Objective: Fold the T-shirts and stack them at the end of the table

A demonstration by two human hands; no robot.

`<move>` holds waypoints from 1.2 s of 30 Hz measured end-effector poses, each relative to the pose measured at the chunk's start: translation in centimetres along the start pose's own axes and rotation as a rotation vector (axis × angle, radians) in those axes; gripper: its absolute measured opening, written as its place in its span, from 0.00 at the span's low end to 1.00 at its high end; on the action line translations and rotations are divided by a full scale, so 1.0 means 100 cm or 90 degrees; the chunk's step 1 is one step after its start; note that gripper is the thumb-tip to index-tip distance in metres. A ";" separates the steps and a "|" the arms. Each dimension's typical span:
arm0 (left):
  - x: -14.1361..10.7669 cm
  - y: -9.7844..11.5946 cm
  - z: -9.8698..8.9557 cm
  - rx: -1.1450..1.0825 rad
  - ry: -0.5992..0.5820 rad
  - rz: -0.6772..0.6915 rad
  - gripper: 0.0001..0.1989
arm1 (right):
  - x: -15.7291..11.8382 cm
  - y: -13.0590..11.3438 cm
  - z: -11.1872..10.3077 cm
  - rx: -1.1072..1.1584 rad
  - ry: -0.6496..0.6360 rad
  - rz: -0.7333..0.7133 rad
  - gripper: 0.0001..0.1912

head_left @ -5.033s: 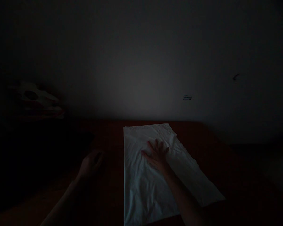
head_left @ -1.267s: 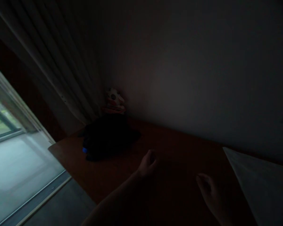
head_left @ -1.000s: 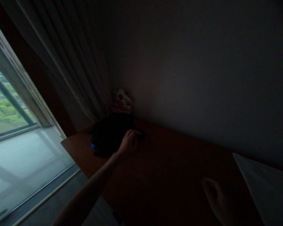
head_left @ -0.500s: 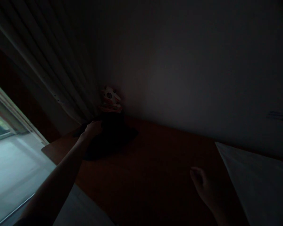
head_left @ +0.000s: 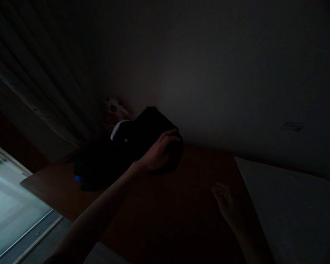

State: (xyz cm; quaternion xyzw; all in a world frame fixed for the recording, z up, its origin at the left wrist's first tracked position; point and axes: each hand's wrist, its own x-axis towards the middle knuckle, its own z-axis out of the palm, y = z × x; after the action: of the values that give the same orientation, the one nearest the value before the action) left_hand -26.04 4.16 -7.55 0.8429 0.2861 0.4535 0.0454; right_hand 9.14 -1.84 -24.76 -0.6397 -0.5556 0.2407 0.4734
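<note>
A dark piece of black cloth [head_left: 148,124], perhaps clothing, is bunched up in the dim light, with a pale edge on its left. My left hand [head_left: 159,150] is closed on its right end, just above the table. More black cloth [head_left: 99,165] lies in a heap to the left, with a small blue patch at its lower edge; where one piece stops and the other starts is too dark to tell. My right hand [head_left: 224,198] hovers over the brown table [head_left: 165,212] with its fingers loosely curled, apart from the thumb, holding nothing.
Behind the cloth stands a white and reddish figure [head_left: 114,107], partly hidden. A curtain [head_left: 44,84] hangs at the left near a bright window area. On the right lies a flat pale sheet [head_left: 286,198]. The wall [head_left: 222,84] rises along the table's back.
My left hand has moved right, drawing black cloth out over the heap. A pale edge and a blue patch now show. My right hand stays nearby, while the view has turned slightly right.
</note>
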 end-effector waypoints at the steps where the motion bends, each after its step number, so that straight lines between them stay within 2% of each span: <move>1: -0.004 0.013 0.019 -0.066 -0.108 0.035 0.28 | 0.000 -0.001 -0.001 0.029 0.003 0.005 0.39; 3: -0.019 0.030 0.054 -0.153 -0.253 0.070 0.27 | -0.001 -0.006 -0.002 0.074 -0.002 -0.002 0.42; 5: -0.039 0.031 0.085 -0.163 -0.306 0.055 0.25 | -0.004 -0.010 0.001 0.081 -0.001 -0.003 0.43; 7: -0.060 0.018 0.108 -0.116 -0.272 -0.004 0.20 | -0.005 -0.012 0.005 0.059 0.024 0.019 0.46; 9: -0.079 -0.003 0.124 -0.035 -0.174 -0.092 0.16 | -0.005 -0.011 0.009 0.040 0.062 0.039 0.47; 12: -0.100 -0.034 0.135 0.073 -0.081 -0.208 0.22 | -0.003 -0.009 0.006 0.065 0.077 0.026 0.41; 15: -0.111 -0.050 0.135 0.160 -0.090 -0.292 0.34 | -0.001 -0.013 -0.004 0.154 0.091 0.067 0.34; 17: -0.113 -0.051 0.133 0.197 -0.120 -0.338 0.37 | 0.000 -0.017 -0.011 0.225 0.093 0.109 0.29; 19: -0.112 -0.048 0.130 0.210 -0.161 -0.363 0.34 | 0.001 -0.021 -0.015 0.268 0.082 0.129 0.27; 21: -0.109 -0.044 0.127 0.181 -0.195 -0.376 0.25 | 0.002 -0.021 -0.018 0.240 0.087 0.129 0.28; 23: -0.104 -0.041 0.122 0.079 -0.172 -0.421 0.15 | 0.004 -0.019 -0.022 0.149 0.129 0.107 0.30; 24: -0.102 -0.041 0.119 -0.014 -0.129 -0.466 0.13 | 0.005 -0.017 -0.023 0.094 0.162 0.092 0.31; 27: -0.095 -0.042 0.109 -0.383 0.102 -0.668 0.15 | 0.007 -0.013 -0.029 -0.024 0.258 0.034 0.34; 28: -0.092 -0.041 0.106 -0.482 0.172 -0.720 0.17 | 0.006 -0.014 -0.029 -0.049 0.271 0.008 0.34; 30: -0.088 -0.038 0.101 -0.623 0.272 -0.793 0.17 | 0.001 -0.019 -0.027 -0.100 0.247 -0.054 0.30; 31: -0.086 -0.035 0.100 -0.675 0.297 -0.819 0.16 | -0.002 -0.023 -0.023 -0.126 0.216 -0.083 0.28; 33: -0.083 -0.025 0.103 -0.791 0.301 -0.867 0.14 | -0.011 -0.031 -0.012 -0.188 0.148 -0.123 0.28; 36: -0.083 -0.009 0.113 -0.870 0.216 -0.883 0.11 | -0.021 -0.037 0.006 -0.274 0.101 -0.136 0.35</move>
State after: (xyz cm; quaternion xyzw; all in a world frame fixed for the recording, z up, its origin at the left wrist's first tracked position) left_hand -21.02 2.64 -20.55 0.2049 0.3963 0.5090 0.7362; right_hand 6.31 -3.81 -22.25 -0.6807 -0.6194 0.0144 0.3909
